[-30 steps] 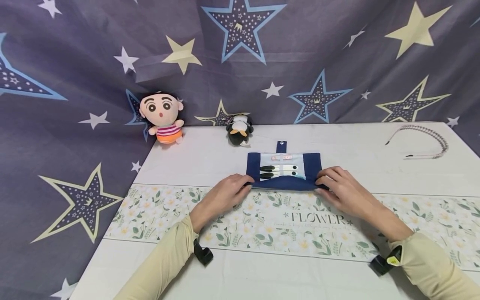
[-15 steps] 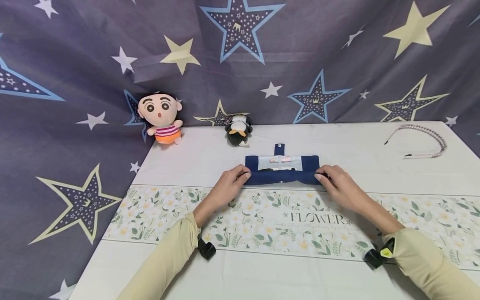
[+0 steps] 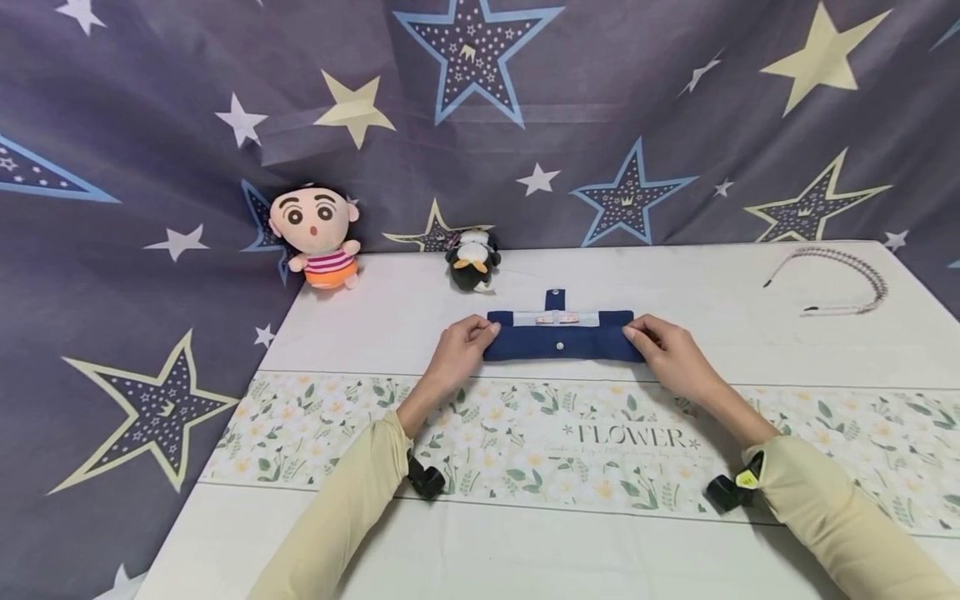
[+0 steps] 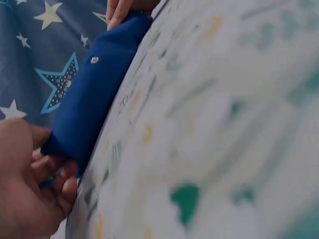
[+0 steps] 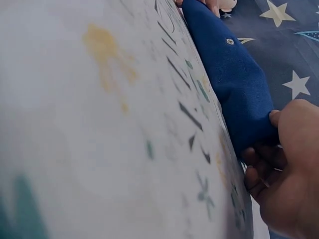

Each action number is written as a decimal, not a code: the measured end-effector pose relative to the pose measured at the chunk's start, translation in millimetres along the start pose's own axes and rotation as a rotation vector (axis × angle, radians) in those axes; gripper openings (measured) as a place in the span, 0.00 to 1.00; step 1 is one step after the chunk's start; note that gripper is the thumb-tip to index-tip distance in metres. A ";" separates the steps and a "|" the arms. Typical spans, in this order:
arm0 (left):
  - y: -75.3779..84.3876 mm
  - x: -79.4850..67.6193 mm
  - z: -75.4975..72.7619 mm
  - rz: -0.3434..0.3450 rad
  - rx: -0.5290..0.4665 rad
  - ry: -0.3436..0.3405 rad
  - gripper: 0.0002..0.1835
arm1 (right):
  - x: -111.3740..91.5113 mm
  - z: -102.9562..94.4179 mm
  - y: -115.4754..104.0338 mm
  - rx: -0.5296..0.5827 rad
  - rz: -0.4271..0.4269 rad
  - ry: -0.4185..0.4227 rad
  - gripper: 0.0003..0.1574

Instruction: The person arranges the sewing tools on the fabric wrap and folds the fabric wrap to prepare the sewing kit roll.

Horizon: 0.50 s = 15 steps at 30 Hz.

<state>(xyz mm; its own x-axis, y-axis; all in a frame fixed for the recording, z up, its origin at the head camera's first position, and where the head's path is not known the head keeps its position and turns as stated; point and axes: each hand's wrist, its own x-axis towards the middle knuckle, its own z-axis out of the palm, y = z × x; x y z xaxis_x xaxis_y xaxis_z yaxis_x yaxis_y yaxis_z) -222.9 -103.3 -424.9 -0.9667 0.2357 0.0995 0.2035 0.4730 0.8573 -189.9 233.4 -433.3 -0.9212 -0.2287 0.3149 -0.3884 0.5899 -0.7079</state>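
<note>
A navy fabric roll-up pouch (image 3: pixel 525 342) lies partly rolled on the table, a metal snap (image 3: pixel 560 346) at the middle of its rolled front. Beyond the roll, a strip of pale lining shows with a small pinkish item (image 3: pixel 567 317) under a band, and a snap tab (image 3: pixel 555 299) sticks out at the far edge. My left hand (image 3: pixel 459 348) pinches the left end of the roll, thumb on top. At the right end, my right hand (image 3: pixel 669 350) pinches the roll in the same way. Both wrist views show the blue roll (image 4: pixel 87 99) between thumb and fingers.
A plush doll in a striped shirt (image 3: pixel 327 263) and a penguin plush (image 3: pixel 472 262) sit at the back left. A braided headband (image 3: pixel 873 279) lies at the back right. Behind the table hangs a star-patterned curtain (image 3: pixel 517 150). A flower-print band (image 3: pixel 480 442) crosses the tabletop.
Both hands have rolled the pouch's near edge away from the body, covering the dark-tipped utensils and most of the lining. The snap on the roll has come into view on top.
</note>
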 end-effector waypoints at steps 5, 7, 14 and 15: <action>-5.5 -7.8 -5.3 0.011 -0.013 -0.058 0.16 | 2.5 -0.5 -0.9 0.020 0.031 -0.004 0.15; -6.3 -9.0 -6.3 0.029 -0.012 -0.059 0.14 | 2.8 -0.8 -0.7 0.020 0.032 0.000 0.15; -0.6 -0.5 -4.2 -0.006 0.038 -0.040 0.12 | 5.2 -1.4 2.8 -0.023 0.013 0.034 0.15; 1.0 0.8 -3.9 -0.019 0.048 -0.043 0.12 | 5.7 -1.5 3.4 -0.032 0.017 0.039 0.15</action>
<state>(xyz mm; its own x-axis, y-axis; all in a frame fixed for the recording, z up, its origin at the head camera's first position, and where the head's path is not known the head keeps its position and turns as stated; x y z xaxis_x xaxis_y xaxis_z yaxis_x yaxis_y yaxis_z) -224.1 -106.0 -421.9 -0.9632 0.2618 0.0612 0.1937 0.5178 0.8333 -196.4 235.2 -432.9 -0.9258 -0.1886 0.3276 -0.3711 0.6183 -0.6928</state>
